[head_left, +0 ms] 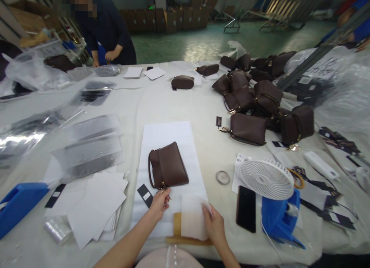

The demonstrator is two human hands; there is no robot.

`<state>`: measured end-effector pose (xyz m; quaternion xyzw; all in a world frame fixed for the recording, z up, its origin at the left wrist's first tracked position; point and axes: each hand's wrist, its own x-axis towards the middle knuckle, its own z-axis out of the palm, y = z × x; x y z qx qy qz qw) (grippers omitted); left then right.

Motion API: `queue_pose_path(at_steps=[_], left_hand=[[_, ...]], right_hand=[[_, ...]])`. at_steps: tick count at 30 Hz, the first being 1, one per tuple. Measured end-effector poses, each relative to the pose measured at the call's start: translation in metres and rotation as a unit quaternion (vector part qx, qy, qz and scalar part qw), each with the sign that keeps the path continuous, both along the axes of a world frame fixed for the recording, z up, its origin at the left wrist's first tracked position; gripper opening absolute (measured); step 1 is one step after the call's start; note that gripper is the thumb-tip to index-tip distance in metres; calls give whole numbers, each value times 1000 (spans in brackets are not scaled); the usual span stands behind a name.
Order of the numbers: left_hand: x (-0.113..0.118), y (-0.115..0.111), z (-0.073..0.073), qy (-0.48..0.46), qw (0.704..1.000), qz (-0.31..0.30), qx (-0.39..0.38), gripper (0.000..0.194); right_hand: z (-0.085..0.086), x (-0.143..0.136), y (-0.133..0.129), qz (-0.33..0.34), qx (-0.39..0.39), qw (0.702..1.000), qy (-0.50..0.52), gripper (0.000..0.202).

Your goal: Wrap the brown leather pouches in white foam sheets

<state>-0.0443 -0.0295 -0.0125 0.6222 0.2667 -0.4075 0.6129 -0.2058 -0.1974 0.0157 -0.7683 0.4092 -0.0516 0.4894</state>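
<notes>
A dark brown bag with a strap lies on a white sheet in front of me. At the bag's lower edge, my left hand has its fingers closed on the small metal fitting by the strap. A black tag rests just left of that hand. My right hand pinches the right edge of a thin whitish paper. Beneath this paper a tan strip shows at its left side.
Several brown bags are heaped at the right. Nearer stand a white and blue fan and a black phone. Stacked papers and clear plastic sleeves lie left. Across the table stands a person.
</notes>
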Motion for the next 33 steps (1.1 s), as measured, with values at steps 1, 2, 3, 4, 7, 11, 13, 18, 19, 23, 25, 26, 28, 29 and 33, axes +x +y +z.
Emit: queue_pose_path(at_steps=[1,2,3,4,7,11,13,18,19,23,25,26,28,29,33], left_hand=[[2,0,0,3,1000,-1,-2,45],[3,2,2,5,1000,-3,-4,44],[4,4,4,7,1000,-6,-7,44],[6,7,8,9,1000,-10,-11,45],[11,15,21,29,999,-22,-33,45],[23,13,41,78,994,-34,-63,42],[28,3,49,108,990,-45,-81,39],[25,-25,65,163,975,-78,-130,38],[23,-27,66,168,973,-83,-135,39],[15,-18,66,173,971,-98,-134,36],[13,-9,63,169,971,-110,-127,32],[13,-5,60,164,972,-119,-122,32],[11,3,55,149,973,-143,-105,33],[10,7,51,139,973,-157,-93,35],[8,23,36,73,973,-220,-15,46]], right_hand=[[1,-1,0,2,-4,1000,3,45],[2,-1,-1,0,-9,1000,8,46],[2,-2,-2,-4,-15,1000,13,47],[1,-3,-4,-10,-19,1000,18,48],[-4,-3,-10,-21,-19,999,21,51],[-8,9,-2,17,56,998,-10,46],[-9,19,9,44,114,992,-28,43],[-10,42,37,37,202,978,-44,41],[-11,45,41,26,212,976,-43,40],[-16,60,53,-18,273,961,-45,35],[-20,66,57,-41,296,953,-50,34],[-22,70,59,-52,299,951,-52,33],[-26,75,63,-74,297,951,-54,33],[-28,77,65,-84,296,950,-55,33],[-33,83,75,-111,311,942,-59,35]])
